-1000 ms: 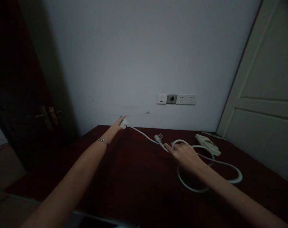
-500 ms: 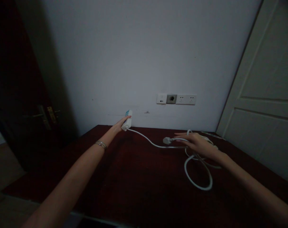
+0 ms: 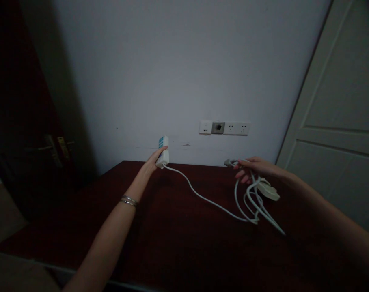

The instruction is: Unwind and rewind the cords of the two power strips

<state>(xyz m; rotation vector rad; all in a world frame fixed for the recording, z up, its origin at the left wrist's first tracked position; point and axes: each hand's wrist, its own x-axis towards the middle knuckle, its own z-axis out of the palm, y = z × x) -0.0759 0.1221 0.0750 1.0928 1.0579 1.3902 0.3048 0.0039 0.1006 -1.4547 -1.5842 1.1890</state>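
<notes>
My left hand (image 3: 155,160) is closed around a white power strip (image 3: 164,156) with blue marks, tilted up near the table's back edge. From its lower end a white cord (image 3: 199,196) droops across to the right. My right hand (image 3: 248,169) grips several loops of that cord, with the plug (image 3: 229,162) sticking out to the left of the fingertips. The loops hang below the hand toward the tabletop. Just right of them lies a second white object (image 3: 268,190), perhaps another power strip; the hand and cord partly cover it.
The dark red table (image 3: 178,243) stands against a pale wall. Wall sockets (image 3: 236,128) and a grey outlet plate (image 3: 218,127) sit above its back edge. At the right stands a light panelled door (image 3: 333,146); a dark door with a brass handle (image 3: 47,149) is at the left.
My right hand has lifted slightly and moved right, raising the plug and the cord loops. The white object beside the loops has come into view. The left hand stays nearly in place.
</notes>
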